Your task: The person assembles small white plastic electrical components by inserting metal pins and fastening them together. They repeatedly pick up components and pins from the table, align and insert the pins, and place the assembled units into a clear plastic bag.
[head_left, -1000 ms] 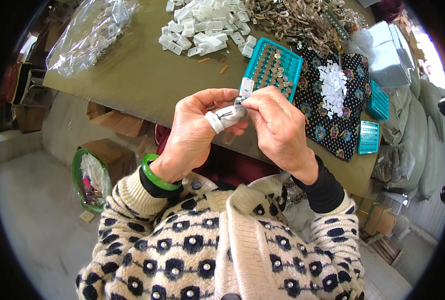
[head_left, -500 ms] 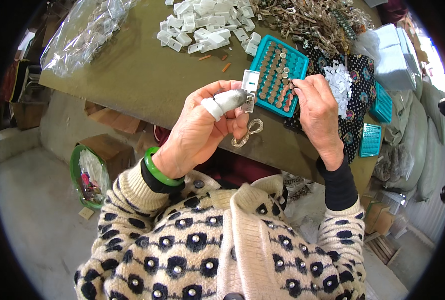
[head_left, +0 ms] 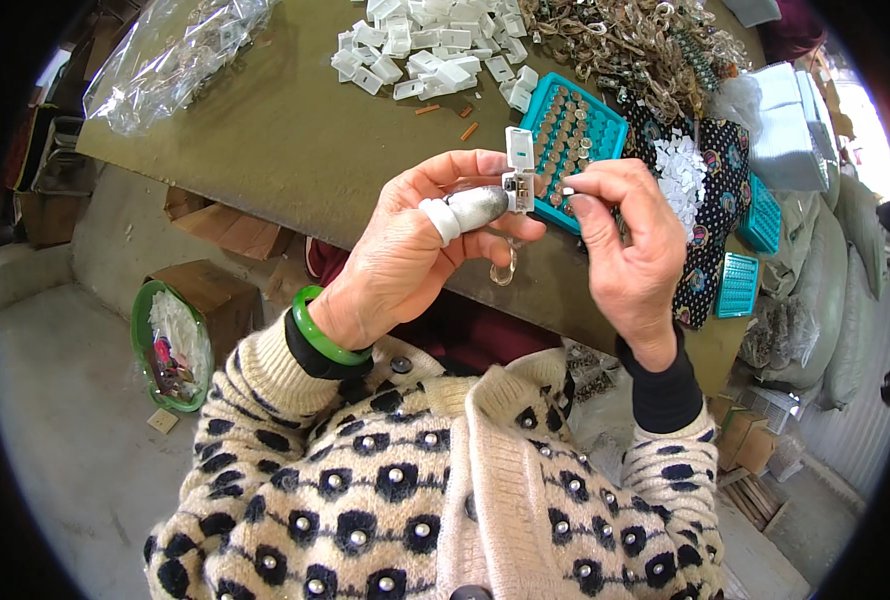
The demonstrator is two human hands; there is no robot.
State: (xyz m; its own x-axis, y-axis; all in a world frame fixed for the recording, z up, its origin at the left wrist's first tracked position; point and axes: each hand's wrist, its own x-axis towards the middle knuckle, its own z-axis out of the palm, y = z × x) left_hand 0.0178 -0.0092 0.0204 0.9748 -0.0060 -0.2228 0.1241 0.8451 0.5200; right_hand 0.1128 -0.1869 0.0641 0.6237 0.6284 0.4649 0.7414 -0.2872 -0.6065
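Observation:
My left hand (head_left: 390, 250), with a white wrap on one finger, grips a small white plastic battery box (head_left: 521, 188). Its hinged lid stands up, and metal contacts show inside. A loop of thin clear-coated wire (head_left: 505, 267) hangs below those fingers. Close to the box's right side, my right hand (head_left: 633, 240) pinches a small pale, shiny piece (head_left: 568, 191), apparently a button cell; the fingertips partly cover it. Behind both hands lies a teal tray (head_left: 615, 130) with rows of round button cells (head_left: 568, 120).
White plastic cases (head_left: 430, 50) are heaped at the back, beside a tangle of wires (head_left: 645, 45). White chips (head_left: 680, 165) lie on a dotted black cloth (head_left: 720, 200). Two more teal trays (head_left: 738, 285) sit at the right. A clear plastic bag (head_left: 170, 70) covers the far left corner.
My right hand has come away from the tray toward the battery box, the small piece between its fingertips. The left hand and box have shifted slightly right, and the wire loop hangs differently.

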